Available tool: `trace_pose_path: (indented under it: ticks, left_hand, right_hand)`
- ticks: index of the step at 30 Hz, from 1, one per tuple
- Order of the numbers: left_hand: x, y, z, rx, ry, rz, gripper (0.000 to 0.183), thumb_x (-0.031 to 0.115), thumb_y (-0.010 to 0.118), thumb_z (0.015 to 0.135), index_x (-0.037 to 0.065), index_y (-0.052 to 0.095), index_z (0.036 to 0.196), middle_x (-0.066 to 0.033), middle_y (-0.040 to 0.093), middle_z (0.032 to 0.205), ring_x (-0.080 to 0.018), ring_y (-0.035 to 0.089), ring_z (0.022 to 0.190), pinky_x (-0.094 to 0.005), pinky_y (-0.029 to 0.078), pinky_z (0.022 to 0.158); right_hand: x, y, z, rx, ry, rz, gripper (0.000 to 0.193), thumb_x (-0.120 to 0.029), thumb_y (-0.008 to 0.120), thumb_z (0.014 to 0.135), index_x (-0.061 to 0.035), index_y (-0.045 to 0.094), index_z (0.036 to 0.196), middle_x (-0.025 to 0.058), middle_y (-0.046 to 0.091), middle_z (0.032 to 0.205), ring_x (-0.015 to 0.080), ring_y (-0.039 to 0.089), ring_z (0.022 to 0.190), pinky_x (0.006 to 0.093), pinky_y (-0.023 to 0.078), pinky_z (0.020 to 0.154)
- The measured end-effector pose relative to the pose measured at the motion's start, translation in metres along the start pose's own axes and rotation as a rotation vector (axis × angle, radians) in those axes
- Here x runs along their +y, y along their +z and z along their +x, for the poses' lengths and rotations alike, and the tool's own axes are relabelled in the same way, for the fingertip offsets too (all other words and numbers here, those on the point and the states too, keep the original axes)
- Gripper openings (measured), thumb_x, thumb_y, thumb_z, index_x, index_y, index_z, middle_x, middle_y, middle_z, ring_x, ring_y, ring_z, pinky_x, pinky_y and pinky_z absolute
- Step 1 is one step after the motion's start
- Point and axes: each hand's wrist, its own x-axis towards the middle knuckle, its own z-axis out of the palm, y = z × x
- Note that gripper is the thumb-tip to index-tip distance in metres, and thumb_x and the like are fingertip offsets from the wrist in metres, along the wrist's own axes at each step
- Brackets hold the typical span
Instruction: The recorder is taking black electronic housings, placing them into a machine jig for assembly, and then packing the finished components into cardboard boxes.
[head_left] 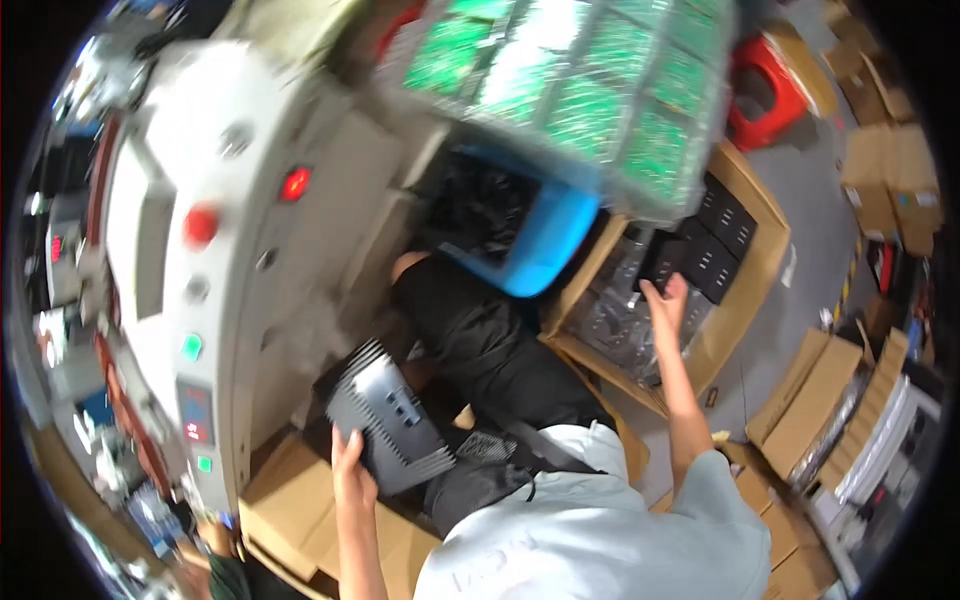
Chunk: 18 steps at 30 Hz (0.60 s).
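Observation:
On the left, my left hand grips the edge of a dark grey case with ribbed, comb-like ends and small slots in its face. The case is tilted beside my knee. My right arm reaches into an open cardboard box on the right. There my right hand has its thumb and fingers closed on the near edge of a black case. Similar black cases with small slots lie in rows next to it. Clear plastic wrapping covers part of the box's contents.
A blue bin with dark parts stands ahead, between a white machine with a red button and the cardboard box. Above them sits a plastic-covered tray of green circuit boards. A red stool and more cartons are at right.

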Motion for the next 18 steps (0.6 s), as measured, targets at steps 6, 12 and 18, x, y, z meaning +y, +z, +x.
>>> trace_pose_path:
  ticks: [6, 12, 18]
  left_hand:
    - [0.038, -0.002, -0.003, -0.162, 0.02, 0.142, 0.057, 0.016, 0.065, 0.085, 0.002, 0.04, 0.134, -0.0088, 0.054, 0.125, -0.0175, 0.051, 0.114, -0.0308, 0.037, 0.1]
    - [0.048, -0.028, -0.025, -0.17, 0.029, 0.091, 0.057, 0.02, 0.066, 0.084, 0.002, 0.042, 0.132, -0.0081, 0.056, 0.121, -0.0159, 0.054, 0.111, -0.0294, 0.04, 0.097]
    - [0.044, -0.048, -0.031, -0.154, 0.001, 0.05, 0.058, 0.02, 0.065, 0.085, 0.001, 0.041, 0.135, -0.0077, 0.056, 0.123, -0.0152, 0.052, 0.113, -0.0278, 0.036, 0.1]
  right_hand:
    - [-0.1, -0.005, -0.038, -0.142, -0.272, -0.357, 0.071, -0.014, 0.076, 0.076, -0.0026, 0.039, 0.134, 0.0144, 0.049, 0.128, 0.0245, 0.05, 0.115, 0.0353, 0.038, 0.1]
    - [-0.014, -0.02, -0.021, -0.182, -0.028, -0.661, 0.073, -0.017, 0.08, 0.07, 0.0094, 0.04, 0.126, 0.0184, 0.052, 0.119, 0.0233, 0.054, 0.107, 0.0334, 0.042, 0.095]
    - [-0.137, 0.043, -0.083, -0.578, -0.347, -0.249, 0.076, -0.014, 0.076, 0.073, 0.0011, 0.035, 0.135, 0.0152, 0.048, 0.127, 0.0238, 0.049, 0.115, 0.0364, 0.037, 0.101]
